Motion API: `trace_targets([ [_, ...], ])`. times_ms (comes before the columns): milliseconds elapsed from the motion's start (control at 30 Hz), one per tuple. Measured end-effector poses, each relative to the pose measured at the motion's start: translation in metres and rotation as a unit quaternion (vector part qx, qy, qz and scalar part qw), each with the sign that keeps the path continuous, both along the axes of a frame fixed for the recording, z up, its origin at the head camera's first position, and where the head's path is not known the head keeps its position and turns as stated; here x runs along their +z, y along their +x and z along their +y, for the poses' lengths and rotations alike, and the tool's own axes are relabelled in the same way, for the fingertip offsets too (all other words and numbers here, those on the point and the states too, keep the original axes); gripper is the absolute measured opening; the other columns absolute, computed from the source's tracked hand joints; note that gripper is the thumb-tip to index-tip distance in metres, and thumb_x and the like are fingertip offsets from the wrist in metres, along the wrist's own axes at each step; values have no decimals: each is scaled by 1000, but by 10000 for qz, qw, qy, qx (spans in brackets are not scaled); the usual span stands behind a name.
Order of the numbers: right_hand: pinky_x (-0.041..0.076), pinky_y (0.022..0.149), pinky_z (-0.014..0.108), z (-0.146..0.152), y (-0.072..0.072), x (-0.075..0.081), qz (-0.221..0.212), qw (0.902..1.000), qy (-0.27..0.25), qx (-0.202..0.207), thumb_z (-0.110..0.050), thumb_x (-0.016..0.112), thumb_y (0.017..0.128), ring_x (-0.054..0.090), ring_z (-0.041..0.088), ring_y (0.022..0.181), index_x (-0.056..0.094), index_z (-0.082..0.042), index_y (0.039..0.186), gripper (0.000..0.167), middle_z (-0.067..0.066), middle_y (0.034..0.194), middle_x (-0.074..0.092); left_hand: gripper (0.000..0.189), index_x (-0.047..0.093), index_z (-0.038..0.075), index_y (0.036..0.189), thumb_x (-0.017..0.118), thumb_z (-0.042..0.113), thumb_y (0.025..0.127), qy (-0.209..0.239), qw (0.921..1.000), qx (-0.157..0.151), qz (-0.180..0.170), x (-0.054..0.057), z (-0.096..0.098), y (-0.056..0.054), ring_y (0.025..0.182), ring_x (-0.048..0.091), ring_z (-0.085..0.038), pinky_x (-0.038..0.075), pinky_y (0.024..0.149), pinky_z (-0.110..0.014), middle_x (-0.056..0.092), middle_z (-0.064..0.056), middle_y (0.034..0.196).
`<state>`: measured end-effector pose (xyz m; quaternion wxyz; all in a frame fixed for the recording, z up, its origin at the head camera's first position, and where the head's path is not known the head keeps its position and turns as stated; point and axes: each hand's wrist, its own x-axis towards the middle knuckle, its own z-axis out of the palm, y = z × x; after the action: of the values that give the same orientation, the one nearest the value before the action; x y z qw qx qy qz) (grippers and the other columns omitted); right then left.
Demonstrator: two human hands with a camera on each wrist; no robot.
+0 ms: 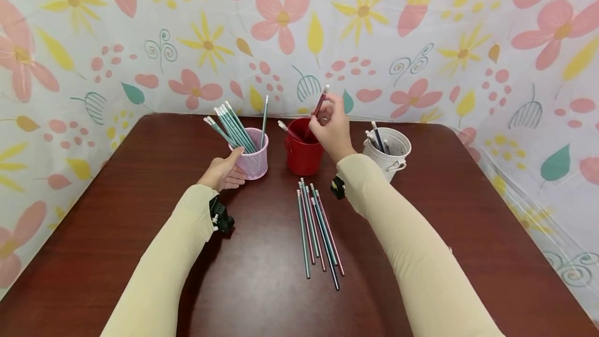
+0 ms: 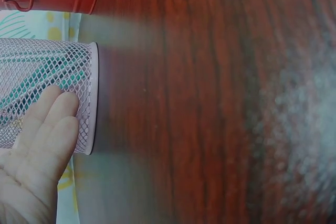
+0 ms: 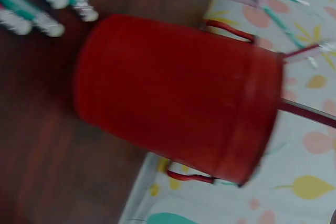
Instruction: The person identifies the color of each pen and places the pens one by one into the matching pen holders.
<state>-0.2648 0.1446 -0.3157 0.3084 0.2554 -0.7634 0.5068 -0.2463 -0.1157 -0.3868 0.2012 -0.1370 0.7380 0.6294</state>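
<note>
Pale sleeves [image 1: 412, 233] reached in from the near edge, each with a black device [image 1: 222, 216] at the wrist. Between them, on a dark, glossy table [image 1: 103, 212], lay a loose bundle [image 1: 322, 233] of teal, pink and dark blue pencils, their white eraser ends pointing toward the cups.

Beyond it three cups stood upright in a row. At the left was the pink cup [image 1: 254, 164], of wire mesh, and the left hand [image 1: 226, 170] rested against its side. Its fingers lay fairly straight along the mesh, while the thumb reached up by the rim. Most of the teal pencils [image 1: 236, 129] inside leaned left, over that hand; one stood apart at the right side of the rim, nearly upright.

In the middle stood the red cup [image 1: 304, 159], with small handles at its sides. Above its mouth the right hand [image 1: 336, 128] pinched a dark red pencil [image 1: 321, 102], eraser up, the lower part down within the rim. Other pencils leaned left out of the same cup, their white ends beyond the rim.

To the right, beside the right sleeve, the white cup [image 1: 386, 163] held a few dark pencils, all leaning left. Behind everything hung a pale cloth [image 1: 187, 14] printed with pink and yellow flowers and green leaves.
</note>
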Motion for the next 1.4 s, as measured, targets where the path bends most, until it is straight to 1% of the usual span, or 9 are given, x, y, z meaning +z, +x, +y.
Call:
trace_targets([
  [167,54,78,34,3,3,-18,-234,9989,394,-17,11,57,85,63,32,77,39,7,117,37,23,89,62,77,52,-15,120,44,57,93,-87,10000,14,7,1,-2,-2,81,67,-23,53,86,-37,66,-11,82],
  [267,54,80,41,4,5,-27,-500,9978,433,-19,11,57,85,63,32,78,40,6,117,36,23,89,62,76,51,-15,120,43,56,94,-85,10000,11,-34,3,-3,-2,78,67,-21,53,85,-36,66,-10,81],
  [400,55,79,41,7,5,-38,-667,9967,457,-91,11,58,83,63,31,77,41,5,115,36,22,88,63,74,53,-14,117,43,55,94,-33,10000,-40,-51,4,-1,-2,74,67,-20,54,81,-35,66,-8,76],
  [567,55,79,41,10,5,-47,-601,9966,555,-46,13,58,82,62,31,78,42,6,113,35,22,87,62,74,53,-15,116,44,55,93,-36,10000,-38,-23,4,2,0,73,67,-19,54,80,-35,66,-9,76],
  [733,53,84,41,11,7,-49,-593,9939,918,-139,11,59,83,63,31,83,44,7,114,35,22,89,62,79,49,-17,123,43,56,93,21,9999,-80,-73,3,4,2,75,67,-20,54,80,-34,66,-11,81],
  [900,53,86,38,12,7,-48,-741,9896,1220,-158,9,60,84,63,29,87,47,7,115,34,20,93,62,78,48,-17,123,42,56,94,52,9999,-70,-76,2,4,2,74,66,-19,55,76,-32,65,-8,77],
  [1233,51,89,38,18,13,-46,-950,9874,1259,159,10,61,82,63,30,91,48,9,121,41,20,97,60,74,51,-15,116,42,54,94,153,9998,-45,-118,-4,3,4,69,66,-17,56,73,-32,65,-6,73],
  [1300,51,89,38,22,15,-44,-881,9889,1196,89,10,63,82,63,30,92,48,9,122,43,21,97,61,73,51,-15,115,42,55,94,140,9998,-71,-108,-3,3,4,70,67,-17,56,74,-32,65,-6,73],
  [1400,53,85,38,27,17,-43,-489,9940,955,-219,11,65,80,65,31,89,52,10,119,41,22,95,63,74,51,-14,116,42,56,94,112,9998,-86,-105,-1,2,3,72,67,-18,55,76,-32,65,-5,73],
])
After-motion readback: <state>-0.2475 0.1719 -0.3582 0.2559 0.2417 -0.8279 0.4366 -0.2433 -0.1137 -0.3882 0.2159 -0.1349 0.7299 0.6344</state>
